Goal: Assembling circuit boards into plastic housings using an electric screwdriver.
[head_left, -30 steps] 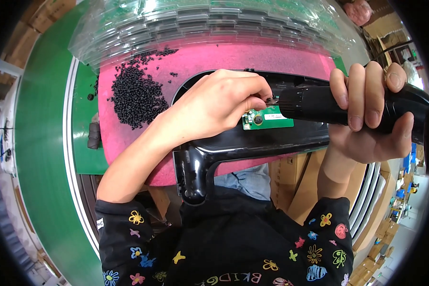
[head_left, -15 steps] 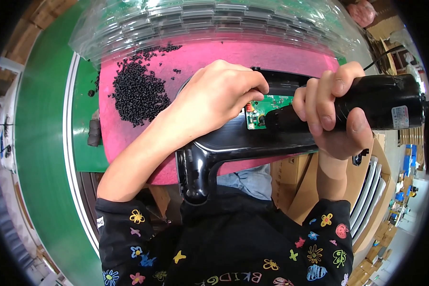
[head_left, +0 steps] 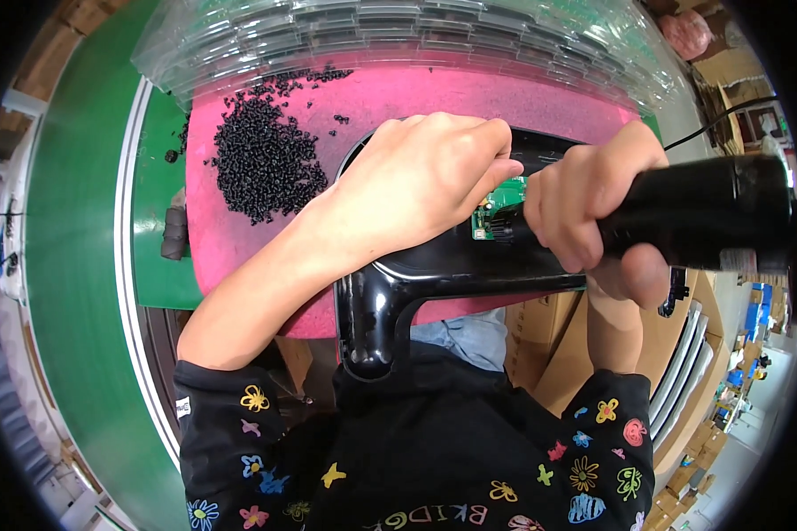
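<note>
Your left hand [head_left: 425, 181] is curled palm-down over the black housing [head_left: 434, 274], fingertips pinched right at the edge of the green board [head_left: 496, 212]. Can't really tell if you're pinching a screw there or just steadying the board, since the fingers hide it. Your right hand [head_left: 593, 208] is clenched tight around the black driver [head_left: 700, 212], which lies almost level with its tip pointing left at the board, just beside your left fingertips. A cord [head_left: 708, 119] runs off the driver toward the upper right.

The housing lies on the pink mat [head_left: 239, 239], with its shiny stem hanging off the near edge toward your lap. The board sits inside the housing, mostly covered by both hands. A pile of small black screws [head_left: 261, 159] is on the mat to the left of your left hand, near but not touching. Stacked clear trays [head_left: 398, 31] sit along the far edge of the mat.
</note>
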A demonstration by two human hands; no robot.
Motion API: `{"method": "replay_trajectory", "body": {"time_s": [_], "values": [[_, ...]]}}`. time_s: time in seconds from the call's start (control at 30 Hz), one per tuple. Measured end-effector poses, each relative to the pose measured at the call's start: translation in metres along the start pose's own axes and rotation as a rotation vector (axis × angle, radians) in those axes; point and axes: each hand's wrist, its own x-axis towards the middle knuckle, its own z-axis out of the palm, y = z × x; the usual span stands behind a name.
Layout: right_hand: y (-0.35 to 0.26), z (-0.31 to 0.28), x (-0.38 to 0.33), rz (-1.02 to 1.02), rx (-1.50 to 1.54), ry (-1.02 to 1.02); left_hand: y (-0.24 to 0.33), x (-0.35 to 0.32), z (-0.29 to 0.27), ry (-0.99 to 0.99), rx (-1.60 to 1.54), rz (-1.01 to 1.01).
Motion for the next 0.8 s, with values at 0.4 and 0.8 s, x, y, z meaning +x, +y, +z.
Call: {"method": "replay_trajectory", "body": {"time_s": [0.4,0.8], "values": [[-0.008,0.002,-0.003,0.098,-0.116,0.094,-0.001,-0.002,0.002,-0.018,0.000,0.079],[-0.049,-0.015,-0.002,-0.177,-0.095,0.004,-0.002,0.000,0.002,-0.047,-0.083,0.311]]}}
